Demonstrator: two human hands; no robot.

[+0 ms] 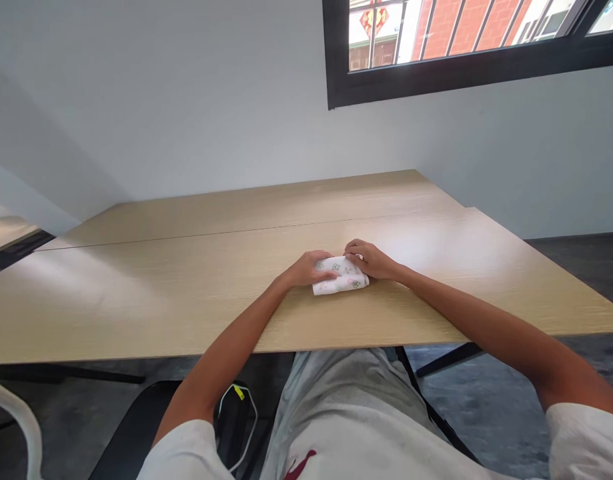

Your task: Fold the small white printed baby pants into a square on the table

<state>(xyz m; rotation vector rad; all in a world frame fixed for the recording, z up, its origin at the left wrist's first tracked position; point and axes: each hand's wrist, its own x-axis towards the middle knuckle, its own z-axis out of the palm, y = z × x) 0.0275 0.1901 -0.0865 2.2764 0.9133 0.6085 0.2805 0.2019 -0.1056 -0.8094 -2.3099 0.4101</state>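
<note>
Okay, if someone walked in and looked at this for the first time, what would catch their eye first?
Probably the small folded white cloth with a faint print, near the middle of the wooden table, with the left hand and right hand pressed on it from either side. After that, the black-framed window at the top right, showing red brick outside.

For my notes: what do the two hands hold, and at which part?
A small folded cloth on the table: left hand at its left end, right hand at its right end.
</note>
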